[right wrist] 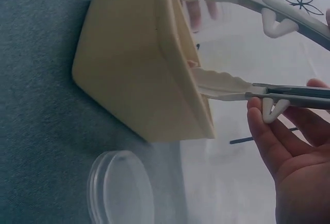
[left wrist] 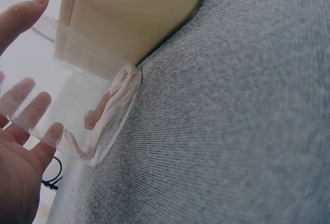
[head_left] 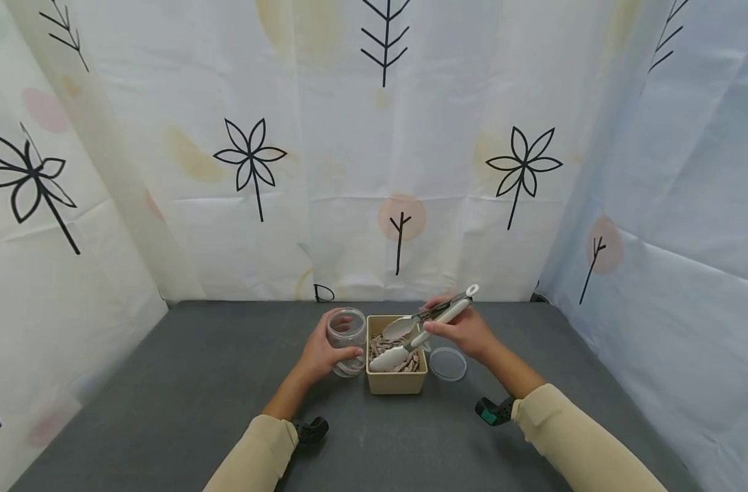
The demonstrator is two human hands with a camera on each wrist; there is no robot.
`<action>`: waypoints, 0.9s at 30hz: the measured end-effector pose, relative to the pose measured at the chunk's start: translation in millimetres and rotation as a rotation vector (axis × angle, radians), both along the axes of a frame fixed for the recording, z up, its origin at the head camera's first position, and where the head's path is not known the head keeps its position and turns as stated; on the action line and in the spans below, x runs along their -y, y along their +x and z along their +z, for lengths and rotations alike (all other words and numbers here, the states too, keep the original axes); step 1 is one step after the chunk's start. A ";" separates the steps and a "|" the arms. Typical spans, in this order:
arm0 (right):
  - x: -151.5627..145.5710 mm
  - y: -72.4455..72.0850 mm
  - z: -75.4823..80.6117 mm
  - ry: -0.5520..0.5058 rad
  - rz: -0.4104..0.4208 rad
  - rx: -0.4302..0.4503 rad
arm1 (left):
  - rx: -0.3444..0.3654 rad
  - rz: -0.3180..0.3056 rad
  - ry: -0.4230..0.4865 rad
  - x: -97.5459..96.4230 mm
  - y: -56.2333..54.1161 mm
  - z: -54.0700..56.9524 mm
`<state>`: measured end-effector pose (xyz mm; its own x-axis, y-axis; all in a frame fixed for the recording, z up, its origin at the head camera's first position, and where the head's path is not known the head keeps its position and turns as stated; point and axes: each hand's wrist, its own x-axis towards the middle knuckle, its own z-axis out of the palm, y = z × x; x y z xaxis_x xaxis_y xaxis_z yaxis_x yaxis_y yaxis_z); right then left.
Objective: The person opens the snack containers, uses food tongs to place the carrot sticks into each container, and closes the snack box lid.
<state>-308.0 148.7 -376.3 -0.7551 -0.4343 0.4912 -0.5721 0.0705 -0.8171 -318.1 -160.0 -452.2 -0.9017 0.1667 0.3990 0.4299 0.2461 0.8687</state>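
My left hand (head_left: 318,354) holds a clear jar (head_left: 346,333), with no lid on it, fingers and thumb around its side. A few pale brownish strips (left wrist: 111,111) lie at the bottom of the jar in the left wrist view. Just right of it stands a beige bin (head_left: 395,385) with many greyish-brown strips (head_left: 380,345) inside. My right hand (head_left: 470,333) grips a pair of tongs (head_left: 449,314) with white tips. Those tips are spread apart and reach into the bin's mouth; whether they touch the strips I cannot tell.
A clear round lid (head_left: 448,364) lies on the dark grey table (head_left: 374,444), right of the bin. White patterned curtains (head_left: 325,171) enclose the table at the back and both sides.
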 end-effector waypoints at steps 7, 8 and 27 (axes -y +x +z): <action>2.6 2.7 -7.4 0.017 0.022 -0.031 | 0.008 0.015 -0.020 -1.0 1.1 1.2; 3.2 3.0 -7.5 0.009 0.020 -0.033 | 0.009 0.016 -0.023 -1.2 1.3 1.5; 14.7 25.1 9.0 -0.016 -0.076 -0.003 | 0.000 0.011 -0.019 0.8 0.0 -0.1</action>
